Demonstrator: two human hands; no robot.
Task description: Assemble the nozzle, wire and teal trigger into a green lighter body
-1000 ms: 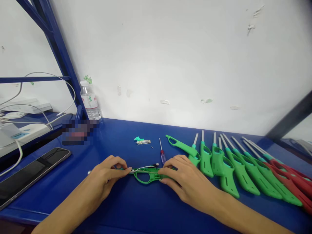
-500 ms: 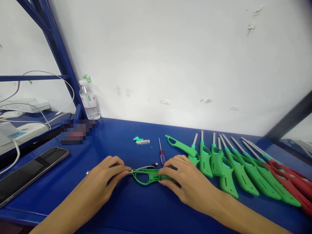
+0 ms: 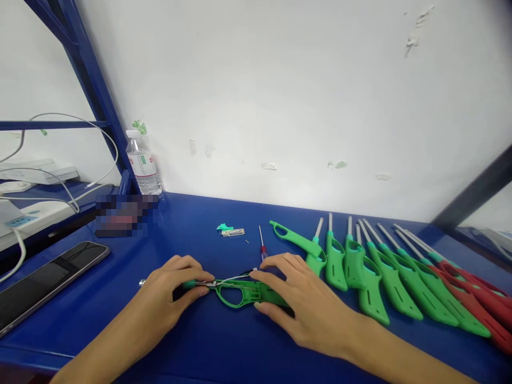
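A green utility lighter's opened casing [image 3: 242, 302] lies on the blue table, its inside facing up. My left hand [image 3: 174, 285] pinches its nozzle end, where a teal collar and metal tube pass under the fingers; the tube's tip pokes out on the left. My right hand [image 3: 298, 298] is curled over the handle end, thumb at the lower edge. Its index fingertip touches a small igniter piece [image 3: 253, 271] on a white wire [image 3: 234, 278]. Behind that hand lies a small screwdriver [image 3: 263, 253], partly covered.
Farther back are a clear fuel tank [image 3: 232, 232], a teal trigger [image 3: 224, 227] and a loose green casing half [image 3: 294, 237]. Several green lighters [image 3: 374, 290] and red lighters [image 3: 474, 290] lie at right. A phone [image 3: 52, 282], water bottle [image 3: 144, 168] and power strip [image 3: 42, 213] are at left.
My right index finger has moved up and left onto the igniter piece, baring more of the handle. My left fingers have opened slightly around the nozzle, showing the teal collar.
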